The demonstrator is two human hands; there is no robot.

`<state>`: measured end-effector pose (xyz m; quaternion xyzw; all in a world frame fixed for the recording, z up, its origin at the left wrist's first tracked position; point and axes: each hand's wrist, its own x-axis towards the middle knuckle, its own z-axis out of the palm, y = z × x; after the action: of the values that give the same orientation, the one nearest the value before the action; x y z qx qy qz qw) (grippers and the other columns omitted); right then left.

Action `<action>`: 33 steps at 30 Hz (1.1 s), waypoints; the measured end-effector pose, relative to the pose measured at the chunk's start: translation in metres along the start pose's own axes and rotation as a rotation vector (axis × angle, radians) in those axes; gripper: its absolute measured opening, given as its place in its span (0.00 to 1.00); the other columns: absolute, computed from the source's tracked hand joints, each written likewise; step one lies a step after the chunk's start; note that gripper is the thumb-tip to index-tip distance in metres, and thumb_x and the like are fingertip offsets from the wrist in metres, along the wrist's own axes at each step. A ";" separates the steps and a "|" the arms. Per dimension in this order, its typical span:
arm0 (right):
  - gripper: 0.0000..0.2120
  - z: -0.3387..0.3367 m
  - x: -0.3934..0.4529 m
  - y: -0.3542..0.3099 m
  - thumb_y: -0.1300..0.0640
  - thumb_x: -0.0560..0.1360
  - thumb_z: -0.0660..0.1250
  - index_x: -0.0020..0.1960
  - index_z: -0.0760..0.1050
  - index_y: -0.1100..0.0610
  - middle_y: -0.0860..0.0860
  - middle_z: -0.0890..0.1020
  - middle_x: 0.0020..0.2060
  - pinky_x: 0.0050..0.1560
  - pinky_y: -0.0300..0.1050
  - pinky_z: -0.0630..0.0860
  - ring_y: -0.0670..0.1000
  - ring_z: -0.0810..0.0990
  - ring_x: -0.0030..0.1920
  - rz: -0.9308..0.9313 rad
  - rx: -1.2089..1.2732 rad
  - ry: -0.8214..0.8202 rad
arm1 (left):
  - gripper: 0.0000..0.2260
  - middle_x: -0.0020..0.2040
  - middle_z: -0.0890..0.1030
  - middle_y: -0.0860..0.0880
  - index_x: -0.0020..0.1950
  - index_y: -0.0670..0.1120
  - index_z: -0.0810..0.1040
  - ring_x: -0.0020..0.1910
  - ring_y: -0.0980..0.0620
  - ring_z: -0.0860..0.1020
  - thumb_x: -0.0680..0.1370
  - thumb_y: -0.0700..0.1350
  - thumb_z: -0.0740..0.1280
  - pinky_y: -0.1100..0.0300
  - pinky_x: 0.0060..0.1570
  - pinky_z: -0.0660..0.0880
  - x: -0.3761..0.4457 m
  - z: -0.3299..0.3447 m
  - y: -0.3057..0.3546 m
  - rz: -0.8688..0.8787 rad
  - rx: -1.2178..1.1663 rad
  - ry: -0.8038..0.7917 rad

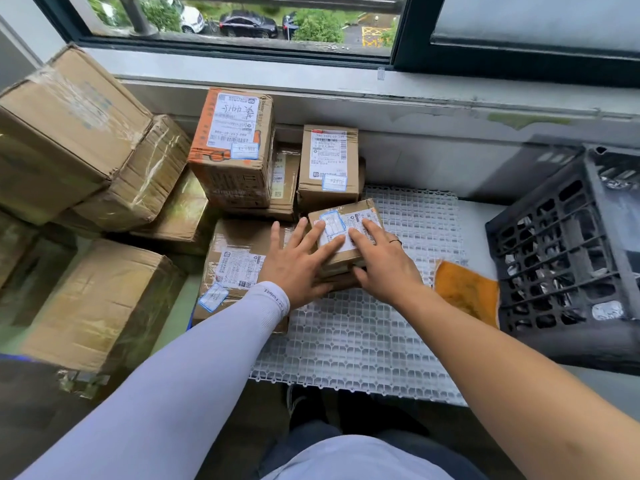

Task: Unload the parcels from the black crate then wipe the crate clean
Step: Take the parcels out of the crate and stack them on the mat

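Cardboard boxes are piling up at 9 o'clock. Left hand is lying flat, fingers straight and spread, on a small parcel at centre; right hand is pressing it too, fingers straight. Orange cloth is lying on the white grid mat. Black crate is sitting at 3 o'clock, foil packets inside.

We see a small brown parcel with white labels lying flat atop other boxes, and at right the black lattice crate, tilted, with silvery packets inside.
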<state>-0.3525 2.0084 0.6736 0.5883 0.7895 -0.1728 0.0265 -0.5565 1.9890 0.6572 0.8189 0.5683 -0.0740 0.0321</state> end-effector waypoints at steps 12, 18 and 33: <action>0.32 0.005 0.015 -0.014 0.54 0.79 0.70 0.79 0.61 0.48 0.54 0.57 0.81 0.59 0.60 0.78 0.66 0.72 0.69 0.038 -0.017 0.074 | 0.49 0.85 0.41 0.49 0.78 0.69 0.30 0.83 0.38 0.47 0.79 0.56 0.70 0.27 0.74 0.46 0.015 0.014 -0.015 -0.078 0.001 0.016; 0.30 0.009 0.018 -0.016 0.54 0.81 0.68 0.79 0.60 0.49 0.54 0.56 0.82 0.55 0.60 0.80 0.67 0.74 0.66 0.036 -0.042 0.096 | 0.41 0.85 0.40 0.50 0.77 0.69 0.29 0.84 0.40 0.45 0.83 0.58 0.62 0.28 0.75 0.44 0.019 0.011 -0.023 -0.048 0.004 0.013; 0.29 0.011 -0.001 -0.003 0.60 0.79 0.72 0.78 0.69 0.54 0.54 0.72 0.76 0.44 0.64 0.82 0.69 0.80 0.47 -0.300 -0.059 0.307 | 0.52 0.85 0.41 0.49 0.80 0.67 0.33 0.83 0.40 0.45 0.72 0.72 0.69 0.29 0.76 0.43 0.000 -0.011 -0.039 0.066 -0.005 0.057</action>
<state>-0.3569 2.0033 0.6647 0.4826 0.8677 -0.0599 -0.1027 -0.5918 2.0040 0.6692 0.8388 0.5419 -0.0482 0.0207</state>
